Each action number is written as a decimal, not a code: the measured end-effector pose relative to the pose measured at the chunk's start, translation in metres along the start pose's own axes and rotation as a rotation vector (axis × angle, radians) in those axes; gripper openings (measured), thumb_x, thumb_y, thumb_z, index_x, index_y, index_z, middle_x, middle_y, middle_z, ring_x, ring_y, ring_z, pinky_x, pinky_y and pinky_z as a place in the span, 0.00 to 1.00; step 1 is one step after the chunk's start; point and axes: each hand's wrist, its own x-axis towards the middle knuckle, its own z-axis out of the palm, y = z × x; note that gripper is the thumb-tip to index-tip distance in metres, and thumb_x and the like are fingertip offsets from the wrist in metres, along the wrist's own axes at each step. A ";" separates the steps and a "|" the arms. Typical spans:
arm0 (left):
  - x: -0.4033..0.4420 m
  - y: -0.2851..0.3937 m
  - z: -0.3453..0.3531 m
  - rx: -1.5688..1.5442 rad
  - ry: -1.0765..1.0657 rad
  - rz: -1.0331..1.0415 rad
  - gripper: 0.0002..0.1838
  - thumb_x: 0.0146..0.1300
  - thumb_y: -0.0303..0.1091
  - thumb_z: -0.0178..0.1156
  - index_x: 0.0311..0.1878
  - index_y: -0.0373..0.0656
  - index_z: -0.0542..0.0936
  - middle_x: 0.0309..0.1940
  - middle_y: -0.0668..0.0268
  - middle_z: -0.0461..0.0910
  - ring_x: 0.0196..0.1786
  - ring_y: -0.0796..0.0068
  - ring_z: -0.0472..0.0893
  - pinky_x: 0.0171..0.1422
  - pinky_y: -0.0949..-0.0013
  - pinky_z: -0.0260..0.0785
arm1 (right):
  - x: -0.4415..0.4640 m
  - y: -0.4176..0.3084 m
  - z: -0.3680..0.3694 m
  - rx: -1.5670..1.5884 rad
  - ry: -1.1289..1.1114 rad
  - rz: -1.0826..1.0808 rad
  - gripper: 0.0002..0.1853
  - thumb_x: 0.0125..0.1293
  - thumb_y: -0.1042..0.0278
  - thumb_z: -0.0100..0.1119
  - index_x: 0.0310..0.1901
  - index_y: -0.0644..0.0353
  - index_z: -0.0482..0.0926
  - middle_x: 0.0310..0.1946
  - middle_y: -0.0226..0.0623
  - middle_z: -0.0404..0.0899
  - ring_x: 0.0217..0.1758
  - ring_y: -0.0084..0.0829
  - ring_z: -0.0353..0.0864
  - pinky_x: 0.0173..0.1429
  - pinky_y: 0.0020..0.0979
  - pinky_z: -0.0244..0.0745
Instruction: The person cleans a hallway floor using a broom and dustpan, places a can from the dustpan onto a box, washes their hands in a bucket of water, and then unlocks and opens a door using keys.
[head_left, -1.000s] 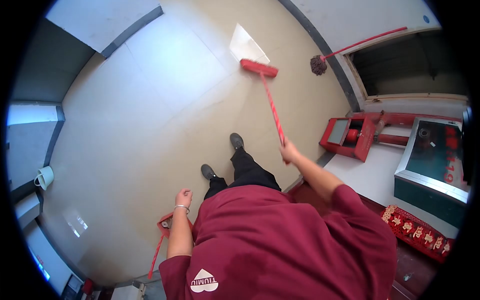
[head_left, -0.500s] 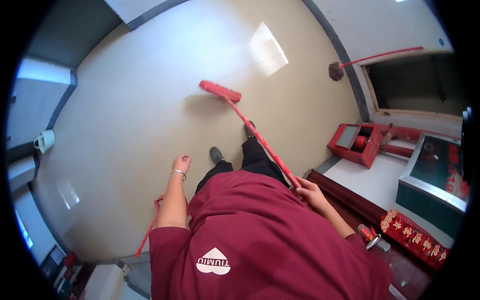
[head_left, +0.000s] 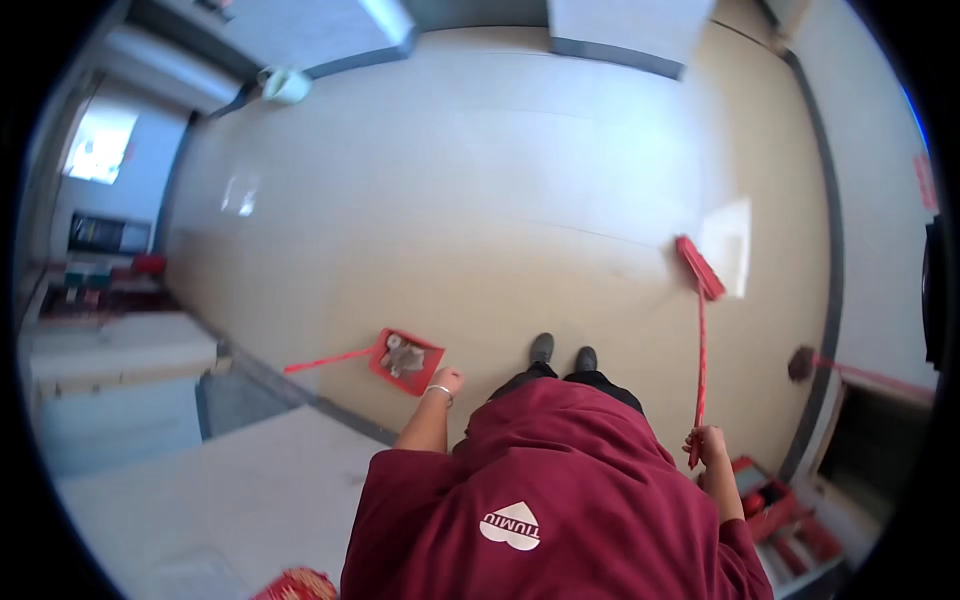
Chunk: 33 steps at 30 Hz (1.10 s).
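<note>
My right hand (head_left: 708,442) is wrapped round the end of the handle of a red broom (head_left: 702,350). The broom's head rests on the floor ahead and to the right, beside a bright patch of reflected light. My left hand (head_left: 447,381) hangs at the left of my body with its fingers curled; nothing shows in it. Close beside that hand, a red dustpan (head_left: 432,352) lies on the floor with pale crumpled litter inside, its red handle pointing left.
A mop (head_left: 802,364) stands by the right wall. Red equipment (head_left: 765,505) sits low at the right. A pale green bucket (head_left: 286,86) is by the far left wall, and a white surface (head_left: 230,490) spans the lower left.
The view has turned left, bringing the whole dustpan into sight. My right hand still grips the broom, whose head has swung from ahead of me to the right.
</note>
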 end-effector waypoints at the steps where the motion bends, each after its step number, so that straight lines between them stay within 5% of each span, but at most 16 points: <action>1: -0.017 0.000 0.013 -0.026 -0.022 -0.009 0.13 0.49 0.40 0.55 0.35 0.45 0.80 0.33 0.53 0.78 0.39 0.58 0.78 0.46 0.64 0.70 | 0.031 -0.010 -0.002 -0.038 -0.037 -0.004 0.07 0.53 0.76 0.45 0.34 0.67 0.66 0.19 0.40 0.69 0.17 0.33 0.71 0.16 0.35 0.73; 5: -0.042 0.010 0.072 -0.174 0.076 0.032 0.14 0.48 0.41 0.57 0.35 0.44 0.79 0.31 0.55 0.79 0.36 0.61 0.79 0.44 0.65 0.70 | 0.135 -0.072 0.029 -0.421 0.145 -0.293 0.03 0.55 0.74 0.43 0.31 0.62 0.65 0.13 0.33 0.64 0.14 0.31 0.68 0.12 0.33 0.63; 9: -0.064 0.037 0.116 -0.375 -0.019 -0.121 0.15 0.50 0.42 0.57 0.37 0.42 0.79 0.29 0.57 0.80 0.36 0.63 0.79 0.43 0.66 0.70 | 0.224 -0.121 0.053 -0.522 0.000 -0.322 0.03 0.55 0.73 0.43 0.27 0.62 0.64 0.09 0.33 0.62 0.10 0.31 0.65 0.11 0.34 0.60; 12: -0.080 0.035 0.161 -0.213 0.139 0.047 0.16 0.50 0.43 0.57 0.37 0.42 0.79 0.28 0.57 0.80 0.35 0.61 0.79 0.42 0.66 0.70 | 0.180 -0.138 0.066 -0.673 -0.022 -0.373 0.03 0.56 0.73 0.43 0.33 0.60 0.65 0.12 0.31 0.61 0.10 0.28 0.65 0.12 0.32 0.63; 16: -0.071 0.007 0.177 -0.376 0.123 -0.129 0.17 0.50 0.44 0.57 0.38 0.42 0.79 0.29 0.56 0.79 0.35 0.61 0.79 0.43 0.65 0.70 | 0.124 -0.131 0.032 -0.748 -0.148 -0.273 0.08 0.57 0.71 0.45 0.39 0.57 0.66 0.15 0.30 0.63 0.11 0.24 0.64 0.11 0.28 0.63; 21: -0.032 -0.022 0.099 -0.571 0.136 -0.386 0.17 0.49 0.42 0.56 0.40 0.43 0.78 0.35 0.53 0.78 0.41 0.59 0.77 0.49 0.63 0.67 | 0.082 -0.133 0.052 -0.861 -0.176 -0.346 0.22 0.58 0.71 0.44 0.57 0.54 0.63 0.16 0.28 0.63 0.11 0.20 0.63 0.11 0.24 0.62; 23: 0.026 -0.092 0.095 -0.456 0.491 -0.292 0.13 0.50 0.40 0.57 0.37 0.44 0.78 0.30 0.58 0.79 0.29 0.67 0.79 0.34 0.67 0.71 | 0.077 -0.135 0.079 -0.990 -0.146 -0.459 0.26 0.59 0.71 0.44 0.61 0.52 0.59 0.16 0.29 0.64 0.12 0.20 0.63 0.11 0.24 0.61; 24: 0.006 -0.073 0.042 -0.195 0.577 -0.284 0.18 0.51 0.40 0.56 0.44 0.43 0.76 0.39 0.53 0.77 0.40 0.58 0.78 0.46 0.62 0.69 | 0.074 -0.133 0.095 -1.033 -0.148 -0.498 0.27 0.59 0.71 0.44 0.62 0.52 0.58 0.16 0.29 0.64 0.12 0.20 0.63 0.12 0.24 0.62; 25: -0.007 -0.060 -0.001 -0.246 0.661 -0.337 0.24 0.52 0.39 0.55 0.52 0.40 0.70 0.48 0.49 0.71 0.52 0.54 0.71 0.56 0.60 0.62 | 0.069 -0.135 0.108 -1.083 -0.144 -0.529 0.27 0.60 0.70 0.45 0.63 0.52 0.56 0.16 0.29 0.65 0.12 0.20 0.64 0.12 0.24 0.62; 28: 0.006 -0.087 -0.087 0.033 0.854 -0.345 0.26 0.48 0.31 0.58 0.53 0.39 0.65 0.44 0.47 0.69 0.51 0.51 0.69 0.56 0.59 0.62 | 0.059 -0.156 0.176 -1.153 -0.193 -0.551 0.25 0.61 0.66 0.45 0.62 0.48 0.59 0.15 0.28 0.65 0.13 0.20 0.65 0.16 0.25 0.64; 30: 0.031 -0.130 -0.126 0.192 1.069 -0.222 0.30 0.45 0.29 0.60 0.55 0.45 0.64 0.49 0.50 0.67 0.55 0.53 0.66 0.58 0.58 0.61 | 0.088 -0.165 0.229 -1.314 -0.291 -0.734 0.24 0.61 0.65 0.46 0.61 0.48 0.61 0.17 0.35 0.70 0.14 0.26 0.68 0.19 0.30 0.67; 33: 0.052 -0.162 -0.180 0.103 1.035 -0.183 0.30 0.44 0.30 0.62 0.54 0.45 0.66 0.49 0.52 0.68 0.54 0.55 0.68 0.56 0.59 0.63 | 0.090 -0.165 0.346 -1.422 -0.324 -0.795 0.23 0.58 0.66 0.49 0.57 0.54 0.64 0.26 0.52 0.74 0.29 0.44 0.76 0.34 0.38 0.69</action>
